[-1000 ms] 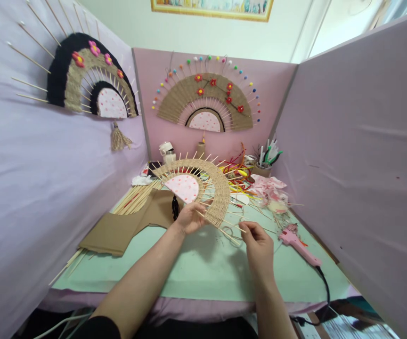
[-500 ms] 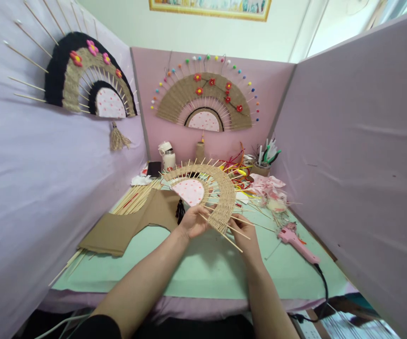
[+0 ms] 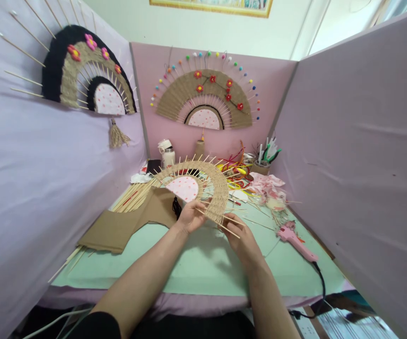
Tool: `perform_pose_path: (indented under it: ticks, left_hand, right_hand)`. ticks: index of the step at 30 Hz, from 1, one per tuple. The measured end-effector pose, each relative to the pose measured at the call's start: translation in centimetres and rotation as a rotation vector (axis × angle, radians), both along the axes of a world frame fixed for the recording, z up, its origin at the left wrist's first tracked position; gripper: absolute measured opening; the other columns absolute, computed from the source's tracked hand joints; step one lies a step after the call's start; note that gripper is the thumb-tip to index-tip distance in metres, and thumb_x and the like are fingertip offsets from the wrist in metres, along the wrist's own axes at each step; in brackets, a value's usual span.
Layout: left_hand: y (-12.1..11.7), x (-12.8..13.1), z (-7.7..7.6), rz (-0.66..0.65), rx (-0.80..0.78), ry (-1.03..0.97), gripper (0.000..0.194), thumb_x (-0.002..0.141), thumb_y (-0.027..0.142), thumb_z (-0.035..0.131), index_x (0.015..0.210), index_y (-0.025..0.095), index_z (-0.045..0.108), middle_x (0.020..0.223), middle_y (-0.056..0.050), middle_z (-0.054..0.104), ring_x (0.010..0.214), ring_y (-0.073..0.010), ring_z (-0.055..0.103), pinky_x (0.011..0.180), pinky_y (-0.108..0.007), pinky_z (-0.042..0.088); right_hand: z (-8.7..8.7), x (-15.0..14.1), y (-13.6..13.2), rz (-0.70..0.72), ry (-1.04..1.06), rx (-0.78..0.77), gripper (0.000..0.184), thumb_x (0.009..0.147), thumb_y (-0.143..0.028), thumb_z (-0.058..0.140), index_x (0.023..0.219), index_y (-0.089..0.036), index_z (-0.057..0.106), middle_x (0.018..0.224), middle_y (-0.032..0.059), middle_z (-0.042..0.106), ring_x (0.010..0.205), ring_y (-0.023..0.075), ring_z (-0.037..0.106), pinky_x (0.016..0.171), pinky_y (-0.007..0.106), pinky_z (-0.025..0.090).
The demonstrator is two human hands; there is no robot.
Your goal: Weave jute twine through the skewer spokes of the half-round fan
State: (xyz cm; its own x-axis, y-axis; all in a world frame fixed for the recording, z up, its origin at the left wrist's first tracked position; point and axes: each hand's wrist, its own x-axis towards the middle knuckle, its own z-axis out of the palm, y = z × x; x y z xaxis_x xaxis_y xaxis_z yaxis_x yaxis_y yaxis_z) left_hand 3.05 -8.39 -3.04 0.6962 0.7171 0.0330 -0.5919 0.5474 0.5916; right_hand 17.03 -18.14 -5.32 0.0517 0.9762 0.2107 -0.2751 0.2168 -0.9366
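A half-woven fan [image 3: 215,186] of jute twine on bamboo skewers, with a pink dotted centre, is held tilted above the green table [image 3: 203,268]. My left hand [image 3: 188,216] grips its lower edge near the centre, fingers curled round the skewers. My right hand [image 3: 240,238] is closed at the fan's lower right end, pinching among the skewer tips where the weave ends; what it pinches is too thin to name. A small black tassel [image 3: 177,205] hangs beside my left hand.
Brown cardboard pieces [image 3: 126,226] and loose skewers [image 3: 133,197] lie left. A pink glue gun [image 3: 297,242] with cord lies right. Coloured pipe cleaners [image 3: 237,172], a tool cup [image 3: 262,165], a jar [image 3: 169,155] and scraps crowd the back. Finished fans [image 3: 207,96] hang on the purple walls.
My right hand moved up and left from the table to the fan's lower right end. The fan shifted slightly right, then back left, staying in my left hand.
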Motion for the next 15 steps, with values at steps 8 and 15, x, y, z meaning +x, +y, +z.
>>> perform_pose_path:
  ticks: [8, 15]
  left_hand:
    - [-0.42, 0.17, 0.13, -0.042, 0.04, 0.021, 0.038, 0.059, 0.006, 0.043, 0.092, 0.002, 0.063, 0.085, -0.013, 0.066, 0.078, -0.0196, 0.062, 0.074, -0.029, 0.046]
    - [-0.42, 0.08, 0.22, -0.064, 0.044, 0.022, 0.044, 0.06, 0.006, 0.042, 0.099, 0.002, 0.061, 0.083, -0.012, 0.067, 0.081, -0.0219, 0.063, 0.074, -0.031, 0.047]
  right_hand:
    - [0.24, -0.25, -0.02, -0.017, -0.082, -0.094, 0.023, 0.073, -0.037, 0.065, 0.084, -0.017, 0.062, 0.08, 0.0033, 0.06, 0.075, 0.0155, 0.052, 0.071, 0.027, 0.04]
    - [0.29, -0.37, -0.13, -0.04, -0.112, -0.093, 0.025, 0.071, -0.038, 0.067, 0.084, -0.018, 0.06, 0.078, 0.0021, 0.06, 0.071, 0.0143, 0.051, 0.067, 0.026, 0.039]
